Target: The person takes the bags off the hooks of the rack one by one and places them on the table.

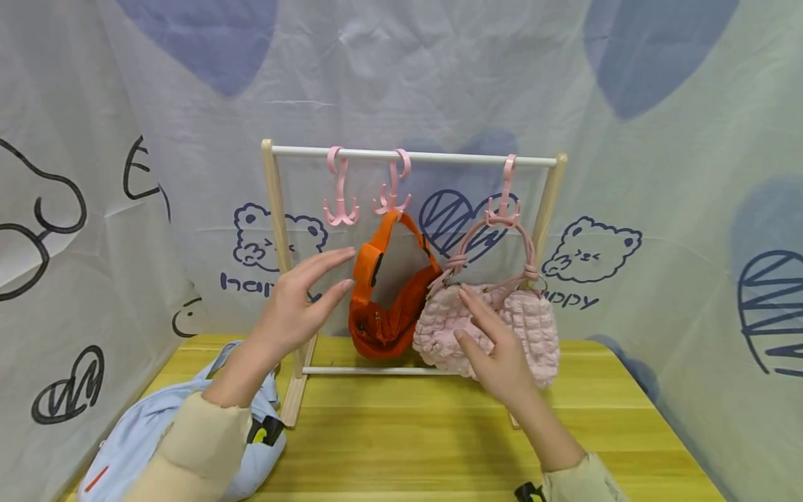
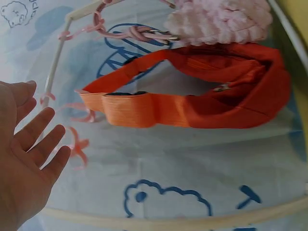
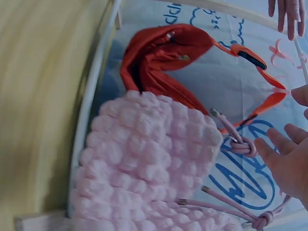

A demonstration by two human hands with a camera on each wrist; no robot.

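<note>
An orange bag (image 1: 383,328) hangs by its strap from the middle pink hook (image 1: 393,185) on the rack's rail. Beside it, a puffy pink handbag (image 1: 533,328) hangs by its handles from the right pink hook (image 1: 507,188). My left hand (image 1: 295,300) is held up left of the orange strap, fingers extended and nothing in them. In the left wrist view that hand (image 2: 29,154) is apart from the orange bag (image 2: 231,91). My right hand (image 1: 498,355) is in front of the pink handbag, fingers loosely extended and holding nothing; in the right wrist view the hand (image 3: 288,163) is near the handle knot.
A third pink hook (image 1: 341,192) hangs bare at the rail's left. The rack (image 1: 276,202) has wooden posts and stands on a yellow wood-grain table (image 1: 389,432). A light blue bag (image 1: 141,425) lies at the front left, partly behind my left arm. A printed curtain (image 1: 426,84) surrounds the table.
</note>
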